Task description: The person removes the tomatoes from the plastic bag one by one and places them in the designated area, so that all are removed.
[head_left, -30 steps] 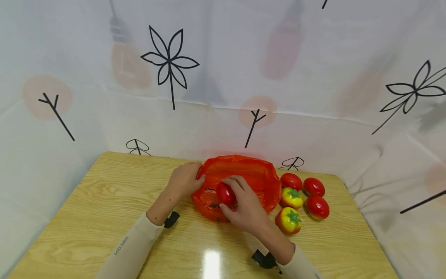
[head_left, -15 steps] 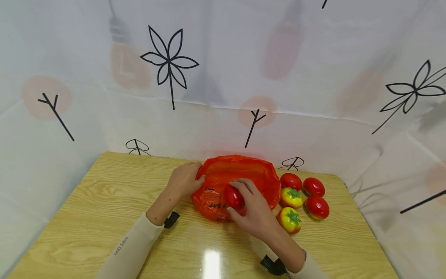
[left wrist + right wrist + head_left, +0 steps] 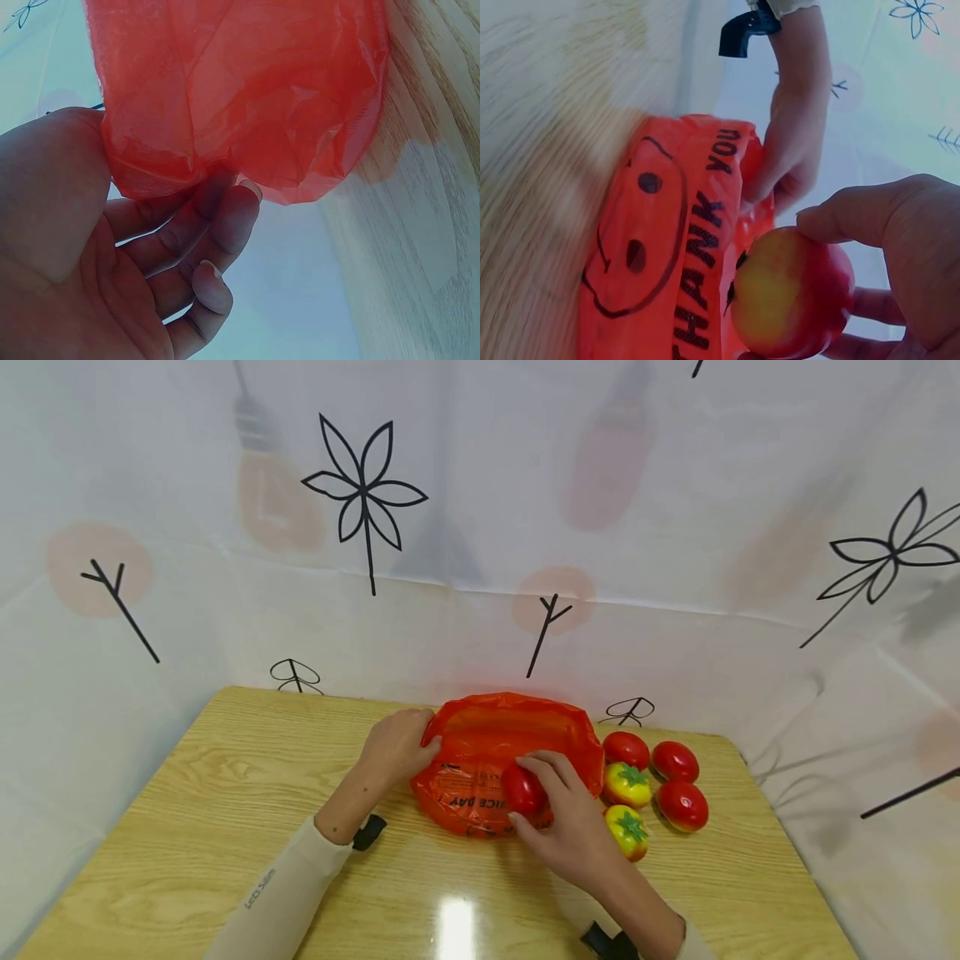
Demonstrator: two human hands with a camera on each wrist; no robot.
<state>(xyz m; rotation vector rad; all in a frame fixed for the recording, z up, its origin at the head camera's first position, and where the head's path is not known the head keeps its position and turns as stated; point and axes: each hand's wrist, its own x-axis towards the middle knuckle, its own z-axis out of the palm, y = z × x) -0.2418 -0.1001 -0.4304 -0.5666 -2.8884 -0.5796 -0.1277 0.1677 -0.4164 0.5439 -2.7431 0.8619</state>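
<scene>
A red plastic bag [image 3: 480, 739] lies with its mouth spread wide on the table; printed letters and a face show on its side in the right wrist view. My left hand [image 3: 397, 745] pinches the bag's left rim, its curled fingers partly behind the film [image 3: 240, 112] in the left wrist view. Over the bag's near right part, my right hand [image 3: 573, 827] holds a toy tomato [image 3: 523, 789] between thumb and fingers. Seen from the right wrist, that tomato [image 3: 791, 292] is red and yellow, with a dark leafy stem end facing the bag.
Right of the bag sit two yellow-orange toy tomatoes with green tops [image 3: 628, 785] and several glossy red ones [image 3: 682, 806]. A patterned white cloth [image 3: 450, 635] hangs behind the wooden table [image 3: 247, 793].
My right hand has moved rightward over the bag with the toy tomato, uncovering more of the printed letters. The left hand stays at the bag's rim.
</scene>
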